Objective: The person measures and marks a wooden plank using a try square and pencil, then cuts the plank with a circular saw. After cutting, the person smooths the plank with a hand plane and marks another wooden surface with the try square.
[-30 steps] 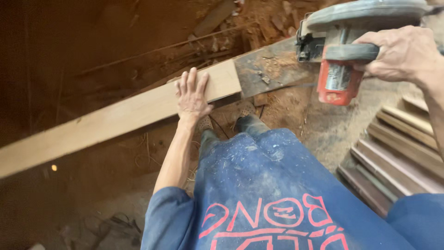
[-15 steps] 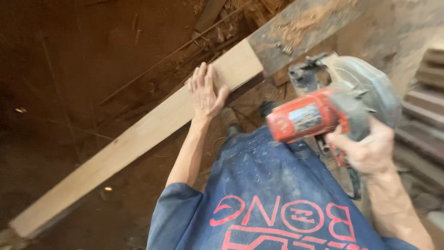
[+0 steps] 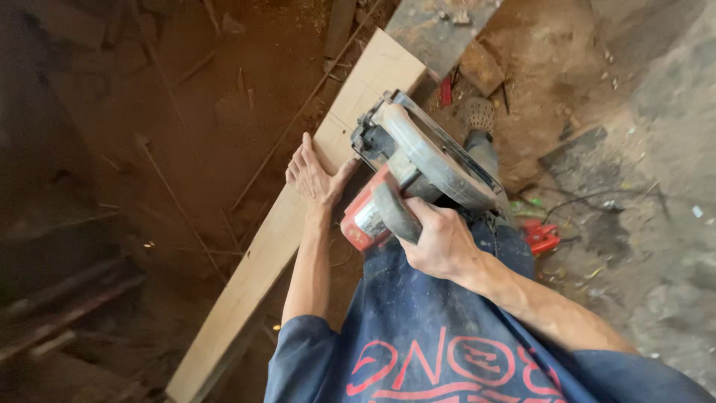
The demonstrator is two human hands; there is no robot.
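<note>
From the head camera: the left hand [image 3: 313, 173] lies flat on the long pale wooden plank [image 3: 287, 224], fingers spread apart, palm pressed to its top face. The right hand [image 3: 440, 242] is clamped around the handle of the red and grey circular saw [image 3: 418, 175], which sits at the plank's right edge, just beside the left hand's thumb. The plank runs diagonally over the dirt floor [image 3: 194, 127], its upper end meeting a darker weathered board [image 3: 440, 30].

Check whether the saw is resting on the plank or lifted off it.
Resting on it, it seems: the saw sits over the plank, gripped by the right hand; the left hand presses flat on the plank. Exact contact is hidden.
</note>
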